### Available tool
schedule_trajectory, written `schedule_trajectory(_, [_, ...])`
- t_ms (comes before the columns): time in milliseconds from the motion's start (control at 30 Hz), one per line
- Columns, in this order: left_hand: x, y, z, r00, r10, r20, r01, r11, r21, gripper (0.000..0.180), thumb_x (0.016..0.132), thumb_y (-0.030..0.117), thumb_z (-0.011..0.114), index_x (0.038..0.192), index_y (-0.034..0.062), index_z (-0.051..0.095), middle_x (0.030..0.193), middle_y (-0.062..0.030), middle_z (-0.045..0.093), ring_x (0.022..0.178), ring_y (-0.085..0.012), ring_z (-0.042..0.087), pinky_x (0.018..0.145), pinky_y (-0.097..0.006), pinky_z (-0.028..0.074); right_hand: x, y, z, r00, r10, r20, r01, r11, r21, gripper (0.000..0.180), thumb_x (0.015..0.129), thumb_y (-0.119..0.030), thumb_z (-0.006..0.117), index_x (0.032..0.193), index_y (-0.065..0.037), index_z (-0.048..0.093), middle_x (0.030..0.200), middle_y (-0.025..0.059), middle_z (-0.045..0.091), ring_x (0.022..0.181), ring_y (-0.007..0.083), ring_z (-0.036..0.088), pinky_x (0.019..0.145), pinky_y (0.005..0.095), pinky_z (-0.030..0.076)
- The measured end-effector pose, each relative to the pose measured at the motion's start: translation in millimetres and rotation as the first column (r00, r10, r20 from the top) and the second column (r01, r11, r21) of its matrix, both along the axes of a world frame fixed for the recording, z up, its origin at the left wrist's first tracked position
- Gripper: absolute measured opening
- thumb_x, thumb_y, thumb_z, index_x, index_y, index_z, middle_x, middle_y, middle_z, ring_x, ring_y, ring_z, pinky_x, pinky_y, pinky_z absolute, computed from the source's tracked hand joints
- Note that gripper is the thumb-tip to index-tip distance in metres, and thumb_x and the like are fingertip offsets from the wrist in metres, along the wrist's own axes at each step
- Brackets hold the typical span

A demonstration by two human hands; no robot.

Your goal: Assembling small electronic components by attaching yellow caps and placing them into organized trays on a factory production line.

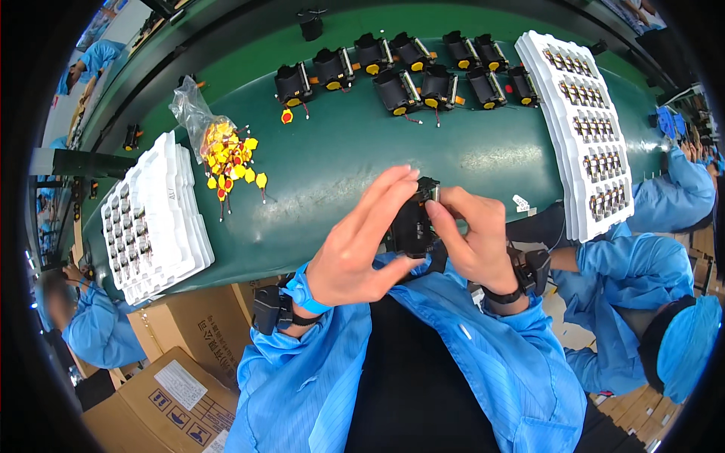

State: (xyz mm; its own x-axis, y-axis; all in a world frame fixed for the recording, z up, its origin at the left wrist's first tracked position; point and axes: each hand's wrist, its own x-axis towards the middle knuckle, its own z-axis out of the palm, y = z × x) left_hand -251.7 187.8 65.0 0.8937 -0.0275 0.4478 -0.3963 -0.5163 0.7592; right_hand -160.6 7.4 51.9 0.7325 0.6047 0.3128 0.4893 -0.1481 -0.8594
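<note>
A black plastic housing (411, 226) is held up in front of my chest, over the near edge of the green table. My left hand (349, 253) grips it from the left, fingers along its far side and thumb at its lower end. The thumb and bent fingers of my right hand (477, 235) pinch its upper right edge, where a small silvery part (433, 193) shows. My fingers hide whether that part is fixed to the housing. Beyond my hands, similar black housings (396, 92) with yellow discs and thin wires stand in rows.
Left on the green table (302, 181) lie a pile of yellow discs with wires (226, 155) and a clear plastic bag (190, 113). Stacked white trays of small parts stand at left (177, 226) and right (555, 143). Cardboard boxes (189, 325) sit lower left; a co-worker (634, 294) is close at right.
</note>
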Motion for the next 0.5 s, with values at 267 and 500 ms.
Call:
schedule_trajectory(267, [6,-8,-2,0.978,0.146,-0.149,-0.163,0.981,-0.106,0.037,0.081,0.002,0.070,0.117,-0.0029,0.063,0.095,-0.0164,0.068,0.083,-0.0270,0.068,0.073,-0.033,0.052,-9,5,1,0.987,0.010,0.161,-0.018,0.999,0.051,0.004,0.089,0.006,0.062,0.092,0.004,0.060,0.068,0.0145,0.057,0.054,0.0305,0.057,0.050,0.0385,0.041])
schedule_trajectory(500, [4,-10,-2,0.970,0.168,-0.178,-0.201,0.961,-0.188,0.029,0.081,0.000,0.069,0.109,-0.0014,0.064,0.086,-0.0122,0.069,0.074,-0.0211,0.068,0.069,-0.030,0.052,-14,3,4,0.984,0.015,0.178,-0.019,1.000,0.019,0.009,0.087,0.007,0.062,0.095,0.007,0.060,0.070,0.0152,0.058,0.056,0.0304,0.058,0.050,0.0388,0.042])
